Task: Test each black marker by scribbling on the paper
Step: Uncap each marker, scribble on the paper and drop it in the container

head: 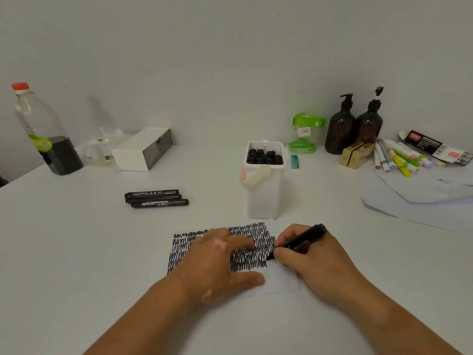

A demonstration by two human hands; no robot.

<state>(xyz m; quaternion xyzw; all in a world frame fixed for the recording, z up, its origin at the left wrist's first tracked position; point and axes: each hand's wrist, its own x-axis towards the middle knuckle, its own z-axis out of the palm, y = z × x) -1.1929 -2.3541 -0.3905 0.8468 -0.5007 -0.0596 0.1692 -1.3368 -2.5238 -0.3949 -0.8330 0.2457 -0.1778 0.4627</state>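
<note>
The tub point(265, 198) stands just behind the paper point(284, 281) and blocks the straight way back. Bare table point(76, 252) lies open left of the paper, up to three markers point(156, 198). A lane runs between them and the tub. Loose sheets point(422, 201) crowd the right.

Soft, even, slightly dim light; faint shadows; wide-angle bending at the edges; overall mild blur, no glare.
</note>
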